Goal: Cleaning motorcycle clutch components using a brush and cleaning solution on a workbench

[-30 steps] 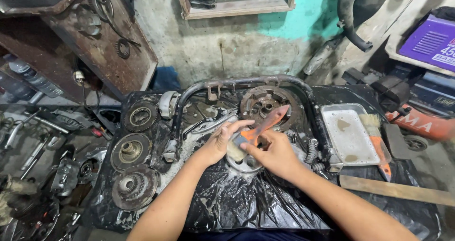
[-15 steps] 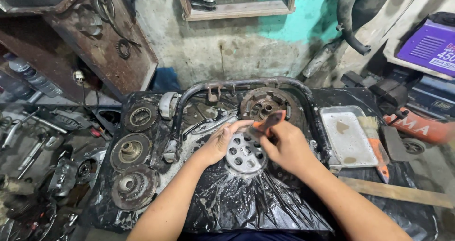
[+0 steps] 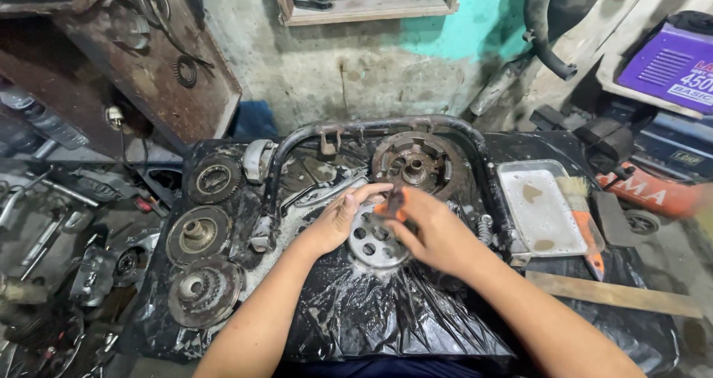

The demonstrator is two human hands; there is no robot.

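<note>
Hands (image 3: 386,226) on perforated disc (image 3: 373,240), perhaps brushing

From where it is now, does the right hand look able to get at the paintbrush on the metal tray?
Probably yes: the right hand sits just left of the tray, and nothing blocks the brush.

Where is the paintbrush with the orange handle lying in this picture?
In the head view, the paintbrush lies on the person's right side, along the right edge of the shallow metal tray, just above the wooden strip and clear of the right hand.
</note>
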